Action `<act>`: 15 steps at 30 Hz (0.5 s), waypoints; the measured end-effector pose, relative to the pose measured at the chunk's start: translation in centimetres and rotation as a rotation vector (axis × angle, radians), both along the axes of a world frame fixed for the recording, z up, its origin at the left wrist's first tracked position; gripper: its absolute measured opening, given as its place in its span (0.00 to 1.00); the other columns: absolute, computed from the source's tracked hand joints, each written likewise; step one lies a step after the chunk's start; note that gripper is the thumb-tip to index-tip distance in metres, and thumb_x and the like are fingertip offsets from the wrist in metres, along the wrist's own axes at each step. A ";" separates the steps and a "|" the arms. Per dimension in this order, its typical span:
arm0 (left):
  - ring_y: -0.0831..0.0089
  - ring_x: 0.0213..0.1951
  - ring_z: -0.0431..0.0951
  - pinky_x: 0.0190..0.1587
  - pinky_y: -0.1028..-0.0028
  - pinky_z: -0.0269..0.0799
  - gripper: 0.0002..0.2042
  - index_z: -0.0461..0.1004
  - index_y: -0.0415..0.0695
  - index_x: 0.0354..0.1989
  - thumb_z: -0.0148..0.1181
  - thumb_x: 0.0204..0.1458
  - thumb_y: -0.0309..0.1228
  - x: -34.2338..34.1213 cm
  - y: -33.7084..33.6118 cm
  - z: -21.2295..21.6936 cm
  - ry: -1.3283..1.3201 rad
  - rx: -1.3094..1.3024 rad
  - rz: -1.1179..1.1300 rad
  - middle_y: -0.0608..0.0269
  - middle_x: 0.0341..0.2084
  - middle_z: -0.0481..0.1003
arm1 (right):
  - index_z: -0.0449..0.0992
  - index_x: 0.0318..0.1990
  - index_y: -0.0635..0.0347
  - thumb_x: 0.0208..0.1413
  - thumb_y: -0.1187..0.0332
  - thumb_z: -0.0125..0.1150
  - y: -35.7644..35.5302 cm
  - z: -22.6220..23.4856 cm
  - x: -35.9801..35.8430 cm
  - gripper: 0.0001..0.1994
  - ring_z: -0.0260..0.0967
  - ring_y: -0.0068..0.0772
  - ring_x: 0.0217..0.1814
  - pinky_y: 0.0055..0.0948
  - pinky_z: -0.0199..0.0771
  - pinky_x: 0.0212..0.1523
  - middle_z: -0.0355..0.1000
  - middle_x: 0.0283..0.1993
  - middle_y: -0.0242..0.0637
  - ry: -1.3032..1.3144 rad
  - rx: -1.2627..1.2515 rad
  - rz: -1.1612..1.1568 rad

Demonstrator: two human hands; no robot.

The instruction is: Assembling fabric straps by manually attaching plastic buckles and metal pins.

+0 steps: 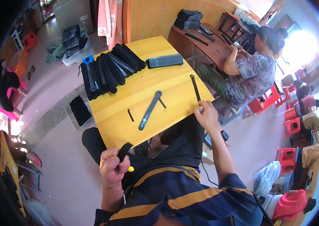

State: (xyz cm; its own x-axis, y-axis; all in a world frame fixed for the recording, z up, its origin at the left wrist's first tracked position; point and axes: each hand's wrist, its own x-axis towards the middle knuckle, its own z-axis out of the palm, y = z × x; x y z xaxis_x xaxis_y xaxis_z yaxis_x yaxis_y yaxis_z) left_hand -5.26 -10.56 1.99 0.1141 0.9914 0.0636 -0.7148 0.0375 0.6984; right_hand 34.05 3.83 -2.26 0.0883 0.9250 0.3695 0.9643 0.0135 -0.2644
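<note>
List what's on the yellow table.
Black bundles, a stack of grey strips, a dark grey strap, two short black strips, and a long black strip by the right hand. A blue object shows beside the bundles; whatever is beneath them is covered.

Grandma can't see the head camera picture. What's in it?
A person's left hand grips a black strip beside a yellow table, while the right hand is at the near end of a thin black strap. A dark grey strap lies mid-table, with a row of black bundles at the far left.
</note>
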 end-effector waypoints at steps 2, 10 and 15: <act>0.81 0.14 0.56 0.18 0.76 0.52 0.12 0.60 0.43 0.19 0.50 0.54 0.22 1.8 0.4 -0.1 0.036 -0.038 -0.012 0.65 0.14 0.63 | 0.79 0.46 0.63 0.61 0.61 0.63 -1.4 -0.3 -1.5 0.14 0.79 0.39 0.39 0.38 0.80 0.40 0.79 0.41 0.41 0.448 -0.318 0.162; 0.79 0.20 0.63 0.24 0.73 0.60 0.09 0.68 0.39 0.26 0.58 0.59 0.24 9.5 3.2 0.6 0.700 0.376 -0.021 0.64 0.16 0.65 | 0.75 0.54 0.64 0.70 0.42 0.49 -6.3 1.4 -8.2 0.29 0.78 0.32 0.51 0.33 0.78 0.53 0.79 0.49 0.39 1.768 -1.090 0.687; 0.77 0.17 0.62 0.22 0.72 0.59 0.11 0.67 0.39 0.25 0.59 0.58 0.25 11.6 3.6 -1.7 0.793 0.278 0.016 0.63 0.14 0.62 | 0.75 0.49 0.61 0.68 0.58 0.60 -3.9 1.6 -8.4 0.15 0.80 0.33 0.44 0.29 0.80 0.45 0.79 0.43 0.38 1.898 -0.877 0.496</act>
State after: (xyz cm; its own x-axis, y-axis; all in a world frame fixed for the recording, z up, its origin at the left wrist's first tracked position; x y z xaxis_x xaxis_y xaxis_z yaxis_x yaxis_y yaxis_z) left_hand 6.35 -6.98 0.31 0.2145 0.9533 0.2128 -0.0073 -0.2163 0.9763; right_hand 25.61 -0.03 -0.67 -0.5008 0.8211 -0.2740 -0.4460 -0.5160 -0.7313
